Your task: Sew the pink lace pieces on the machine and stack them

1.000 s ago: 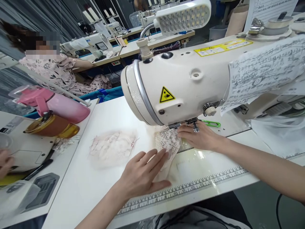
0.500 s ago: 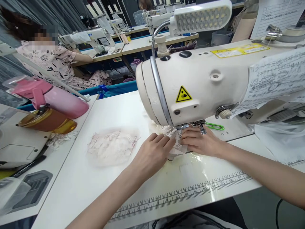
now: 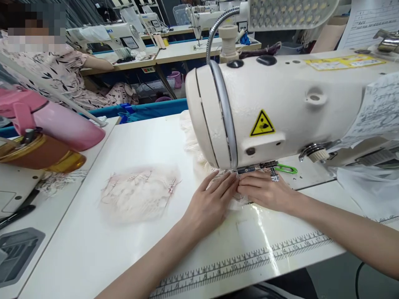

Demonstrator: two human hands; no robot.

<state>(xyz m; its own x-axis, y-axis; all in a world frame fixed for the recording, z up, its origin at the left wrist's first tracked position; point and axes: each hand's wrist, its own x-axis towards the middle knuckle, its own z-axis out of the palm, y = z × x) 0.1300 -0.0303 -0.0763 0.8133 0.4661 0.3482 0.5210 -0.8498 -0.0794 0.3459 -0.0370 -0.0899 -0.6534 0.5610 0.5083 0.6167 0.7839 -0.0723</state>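
Pale lace fabric (image 3: pixel 239 202) lies beneath the needle area of a white sewing machine (image 3: pixel 289 99), mostly covered by my hands. My left hand (image 3: pixel 208 203) rests on it from the left, fingers stretched forward and slightly apart. From the right, my right hand (image 3: pixel 264 191) lies low over the fabric with its fingers extended side by side. The fingertips of both hands meet just below the metal presser parts (image 3: pixel 257 167). More cream fabric (image 3: pixel 190 137) bunches behind the machine head. The needle itself is hidden.
A sheer lace piece (image 3: pixel 140 193) lies left on the white table (image 3: pixel 77 249). A printed ruler (image 3: pixel 230 270) follows the front edge. A green clip-like piece (image 3: pixel 286 168) sits behind my right hand. At left are a pink bottle (image 3: pixel 62 120) and amber cup (image 3: pixel 40 151). Another person (image 3: pixel 62 70) sits beyond.
My left hand has gone from curled fingers to stretched ones and moved up against my right fingertips. The view has shifted closer, so the machine looks larger.
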